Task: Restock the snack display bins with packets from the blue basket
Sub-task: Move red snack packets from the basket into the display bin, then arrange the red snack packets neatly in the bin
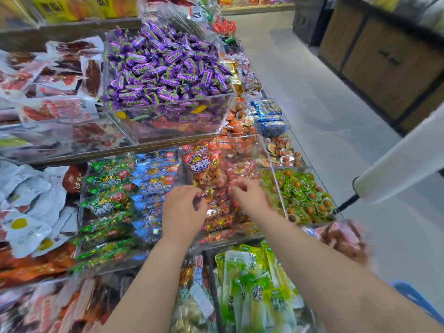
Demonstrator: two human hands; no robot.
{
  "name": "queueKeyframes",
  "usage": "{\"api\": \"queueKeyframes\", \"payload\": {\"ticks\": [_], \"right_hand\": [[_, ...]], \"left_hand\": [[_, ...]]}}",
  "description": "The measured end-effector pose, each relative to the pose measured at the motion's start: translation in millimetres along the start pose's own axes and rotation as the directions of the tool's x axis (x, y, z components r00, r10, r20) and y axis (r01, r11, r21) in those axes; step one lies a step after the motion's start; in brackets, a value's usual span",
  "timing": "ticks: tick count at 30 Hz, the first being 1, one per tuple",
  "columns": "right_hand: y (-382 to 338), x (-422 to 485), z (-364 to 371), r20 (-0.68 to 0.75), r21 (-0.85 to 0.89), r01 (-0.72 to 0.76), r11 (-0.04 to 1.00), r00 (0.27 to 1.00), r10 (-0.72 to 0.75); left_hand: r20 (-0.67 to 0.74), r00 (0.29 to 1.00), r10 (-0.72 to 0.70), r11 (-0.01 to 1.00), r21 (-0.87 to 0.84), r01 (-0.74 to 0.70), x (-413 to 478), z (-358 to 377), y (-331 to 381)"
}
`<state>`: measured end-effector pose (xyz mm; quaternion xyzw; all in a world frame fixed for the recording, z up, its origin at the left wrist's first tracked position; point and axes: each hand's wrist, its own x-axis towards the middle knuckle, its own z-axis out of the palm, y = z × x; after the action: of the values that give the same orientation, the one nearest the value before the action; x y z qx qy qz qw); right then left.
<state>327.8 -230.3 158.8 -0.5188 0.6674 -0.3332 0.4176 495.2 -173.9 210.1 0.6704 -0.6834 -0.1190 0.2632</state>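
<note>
head view: my left hand (183, 207) and right hand (249, 195) curl their fingers onto the near end of a red packet (206, 169) in the clear bin (185, 175); its long axis runs away from me, label end farthest.

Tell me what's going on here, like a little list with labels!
left hand: grips red shiny snack packets
right hand: grips the same packets
where: clear plastic bin, middle row
left neighbour: blue shiny packets
right neighbour: green sealed packs
above: purple wrapped sweets
blue plastic basket: only an edge shows, bottom right
</note>
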Motion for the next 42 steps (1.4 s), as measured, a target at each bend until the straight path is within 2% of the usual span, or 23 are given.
{"api": "queueKeyframes", "payload": {"ticks": [2, 5, 7, 9, 12, 16, 21, 25, 30, 33, 38, 42], "right_hand": [[15.5, -32.0, -11.4, -0.076, 0.058, -0.035, 0.998, 0.996, 0.04], [40.8, -85.3, -29.8, -0.204, 0.228, -0.059, 0.972, 0.973, 0.107], [55.2, -118.7, -43.7, -0.301, 0.293, -0.062, 0.954, 0.941, 0.153], [72.8, -150.0, -59.2, -0.392, 0.337, -0.096, 0.937, 0.89, 0.232], [107.3, -203.0, -82.3, -0.492, 0.385, -0.203, 0.901, 0.78, 0.386], [160.4, -292.4, -99.5, -0.537, 0.461, -0.366, 0.808, 0.61, 0.583], [212.6, -414.3, -94.4, -0.568, 0.641, -0.407, 0.651, 0.319, 0.759], [251.6, -500.9, -83.6, -0.502, 0.724, -0.443, 0.529, 0.187, 0.844], [297.1, -593.2, -83.1, -0.419, 0.828, -0.356, 0.434, 0.123, 0.9], [327.4, -648.0, -92.7, -0.384, 0.868, -0.285, 0.406, 0.132, 0.914], [396.2, -726.9, -104.1, -0.348, 0.884, -0.28, 0.373, 0.136, 0.927], [461.5, -763.8, -88.8, -0.293, 0.898, -0.312, 0.309, 0.1, 0.951]], "left_hand": [[0.068, 0.995, 0.067, 0.995, -0.075, -0.062, -17.8, 6.7, 14.6], [0.226, 0.97, 0.088, 0.975, -0.218, -0.037, -49.0, 26.5, 28.8], [0.41, 0.906, 0.107, 0.966, -0.257, 0.002, -69.4, 44.7, 35.6], [0.568, 0.81, 0.144, 0.97, -0.242, -0.003, -92.4, 62.9, 43.7], [0.73, 0.661, 0.173, 0.982, -0.183, -0.055, -131.6, 87.2, 59.7], [0.877, 0.413, 0.245, 0.96, -0.16, -0.228, -191.0, 114.8, 88.3], [0.93, 0.183, 0.319, 0.905, -0.242, -0.349, -270.9, 135.7, 128.5], [0.929, 0.041, 0.369, 0.842, -0.315, -0.437, -339.1, 145.4, 160.4], [0.937, -0.042, 0.346, 0.823, -0.324, -0.466, -437.3, 160.7, 191.9], [0.946, -0.062, 0.32, 0.795, -0.303, -0.525, -504.4, 172.1, 205.6], [0.976, -0.083, 0.203, 0.857, -0.218, -0.467, -608.0, 203.2, 220.2], [0.988, -0.117, 0.101, 0.892, -0.142, -0.43, -659.3, 248.4, 215.2]]}}
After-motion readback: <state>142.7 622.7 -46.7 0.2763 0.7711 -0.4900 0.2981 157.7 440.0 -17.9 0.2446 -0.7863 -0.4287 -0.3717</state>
